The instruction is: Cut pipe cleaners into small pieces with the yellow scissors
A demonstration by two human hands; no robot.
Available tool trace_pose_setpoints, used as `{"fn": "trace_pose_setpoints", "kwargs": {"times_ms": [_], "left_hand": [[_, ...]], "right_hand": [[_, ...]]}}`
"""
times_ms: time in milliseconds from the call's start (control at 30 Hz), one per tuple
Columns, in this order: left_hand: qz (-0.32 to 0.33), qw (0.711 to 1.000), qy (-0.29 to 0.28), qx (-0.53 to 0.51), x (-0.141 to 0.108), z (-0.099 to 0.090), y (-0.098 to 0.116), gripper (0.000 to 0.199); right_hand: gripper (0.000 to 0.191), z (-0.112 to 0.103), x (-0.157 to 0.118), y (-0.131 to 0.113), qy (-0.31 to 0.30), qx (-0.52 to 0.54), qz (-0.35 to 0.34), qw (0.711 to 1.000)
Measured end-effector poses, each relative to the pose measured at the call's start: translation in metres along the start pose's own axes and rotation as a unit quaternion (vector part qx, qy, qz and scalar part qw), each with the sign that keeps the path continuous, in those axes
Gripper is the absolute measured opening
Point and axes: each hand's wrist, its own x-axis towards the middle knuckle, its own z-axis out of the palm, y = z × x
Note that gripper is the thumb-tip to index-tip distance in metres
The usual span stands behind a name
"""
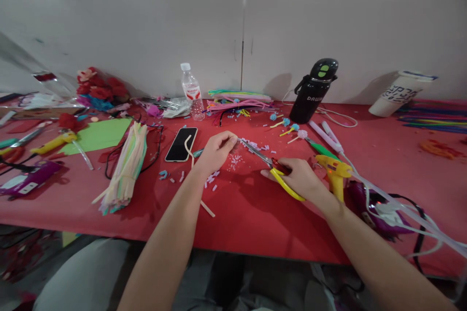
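Yellow-handled steel scissors above red-covered table; R hand curled round handles, blades aimed at L hand, prob. for fine control. L thumb + fingers pinched together at tips; contents too small to tell. Lilac fuzzy clippings scattered below. Cream fuzzy stem partly under L arm; yellow plastic glue gun crowds R wrist.

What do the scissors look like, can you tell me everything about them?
The scissors have slim, silvery blades that look like metal and a bright yellow handle, probably plastic, with dark red showing on it too. The right hand holds the handle over the red table. The blades slant away, pointing towards the fingertips of the left hand, near little lilac bits. How far open they are is too small to tell.
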Motion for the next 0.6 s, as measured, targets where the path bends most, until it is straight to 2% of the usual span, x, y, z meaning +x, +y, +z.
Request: {"fn": "trace_pose_setpoints", "kwargs": {"times_ms": [600], "left_hand": [[-0.004, 1.0, 0.002, 0.001, -0.001, -0.0001, 0.001, 0.031]], "right_hand": [[0.056, -0.0018, -0.0002, -0.0027, -0.007, 0.017, -0.006, 1.0]]}}
